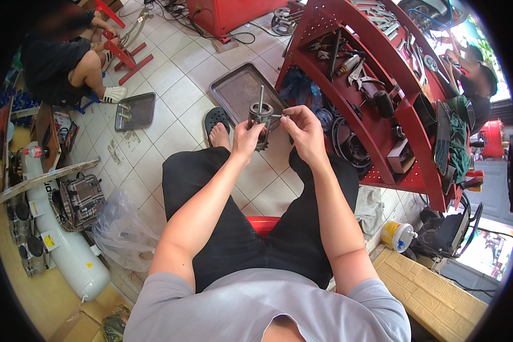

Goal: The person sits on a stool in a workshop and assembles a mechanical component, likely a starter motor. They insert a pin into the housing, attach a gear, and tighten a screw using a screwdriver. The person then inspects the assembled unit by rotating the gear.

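Between my knees, my left hand is wrapped round a grey metal part. This part has a round ring at its top, a thin rod standing up from it and legs reaching below my fingers. To its right, my right hand is closed, with thumb and forefinger pinching the end of a thin metal rod that sticks out sideways from the part. What the palm side of my left hand covers is hidden. Just beyond, a dark metal tray lies on the tiled floor.
A red tool cart holding wrenches and pliers stands close on my right. A smaller tray with metal pieces sits farther left, near a seated person. A white tank and a plastic bag are at my left.
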Tool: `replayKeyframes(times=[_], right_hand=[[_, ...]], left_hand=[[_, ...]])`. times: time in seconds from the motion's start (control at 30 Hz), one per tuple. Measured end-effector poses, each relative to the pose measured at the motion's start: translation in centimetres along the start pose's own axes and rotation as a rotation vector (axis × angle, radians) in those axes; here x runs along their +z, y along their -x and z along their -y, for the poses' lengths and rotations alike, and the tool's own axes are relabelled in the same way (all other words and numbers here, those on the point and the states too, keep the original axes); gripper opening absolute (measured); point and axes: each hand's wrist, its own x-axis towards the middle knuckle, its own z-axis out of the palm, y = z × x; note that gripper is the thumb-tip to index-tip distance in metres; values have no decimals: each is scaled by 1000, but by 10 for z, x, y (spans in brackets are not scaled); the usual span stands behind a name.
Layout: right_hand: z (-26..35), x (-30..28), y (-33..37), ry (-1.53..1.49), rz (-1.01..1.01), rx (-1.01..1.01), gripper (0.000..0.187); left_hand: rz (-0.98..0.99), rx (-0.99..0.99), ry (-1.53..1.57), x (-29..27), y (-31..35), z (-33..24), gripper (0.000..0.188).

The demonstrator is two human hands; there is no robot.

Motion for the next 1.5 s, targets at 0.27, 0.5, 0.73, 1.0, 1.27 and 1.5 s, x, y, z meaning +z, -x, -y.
replayKeyframes(times=[0.27,0.5,0.73,1.0,1.27,1.5], right_hand=[[-6,0,0,27,-1,-34,15],[-17,8,-4,-166,-38,-149,22],[-2,12,-2,-69,-109,85,19],[-13,12,-4,-183,-35,166,26],[-47,-13,-20,-179,-141,239,24],[-44,-12,-20,-139,-108,282,27]], left_hand=[[36,-35,45,-2,0,2,25],[39,-51,85,-1,0,2,29],[32,-54,54,0,1,0,29],[27,-20,92,3,-1,4,27],[-38,-173,186,-8,-8,-7,39],[-16,-166,179,-5,-8,-3,34]])
